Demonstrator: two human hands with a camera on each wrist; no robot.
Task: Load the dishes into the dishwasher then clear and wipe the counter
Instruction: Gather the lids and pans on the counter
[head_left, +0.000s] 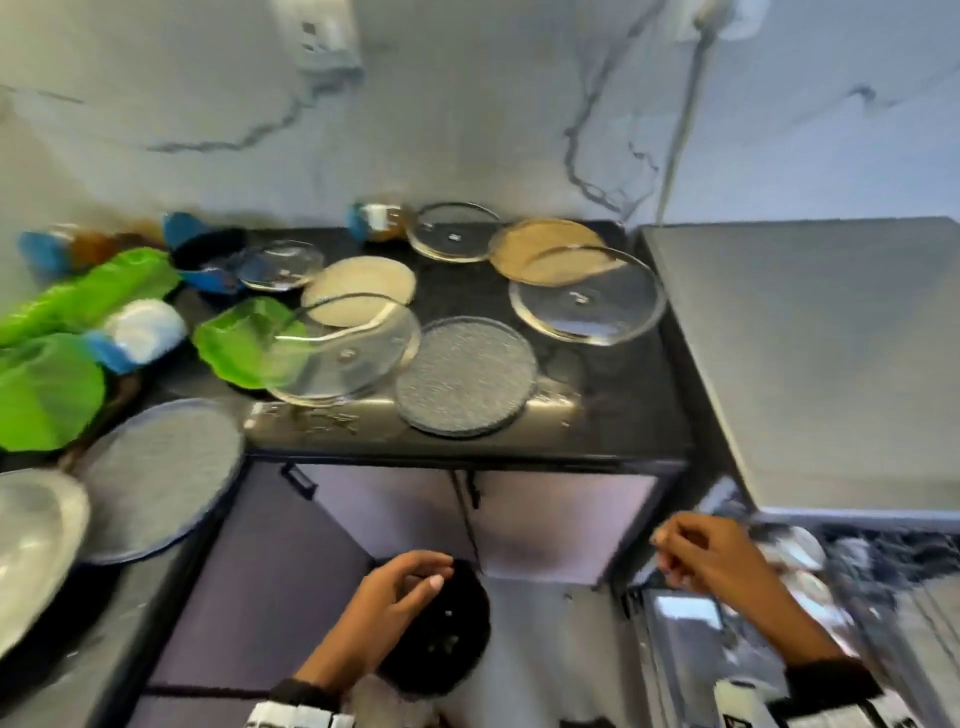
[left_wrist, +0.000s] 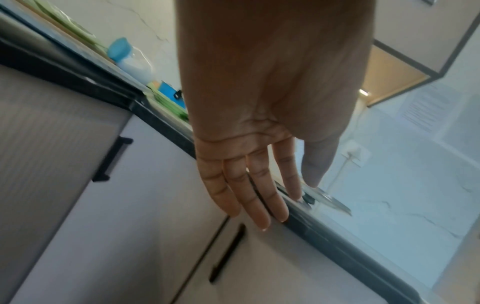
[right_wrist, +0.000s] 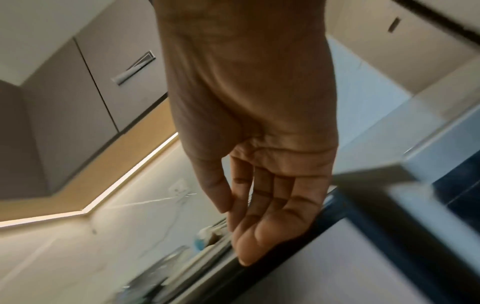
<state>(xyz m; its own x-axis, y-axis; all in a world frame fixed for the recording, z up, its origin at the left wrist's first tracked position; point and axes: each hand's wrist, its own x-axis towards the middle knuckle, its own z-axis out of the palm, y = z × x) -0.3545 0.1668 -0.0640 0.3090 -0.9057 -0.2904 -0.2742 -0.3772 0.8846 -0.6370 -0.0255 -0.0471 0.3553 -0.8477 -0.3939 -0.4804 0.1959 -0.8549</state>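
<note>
Fingers of both hands hang loosely spread and hold nothing: left hand (head_left: 395, 587), right hand (head_left: 711, 558). Dishes wait above and ahead on the counter (head_left: 613, 415); nearest, the grey plate (head_left: 466, 375) (left hand slightly closer). Dishwasher (head_left: 810, 597) lies beside the right.

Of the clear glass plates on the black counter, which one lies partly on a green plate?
The clear glass plate nearest the front edge, left of the grey round plate. It overlaps the green plate; the others do not.
</note>
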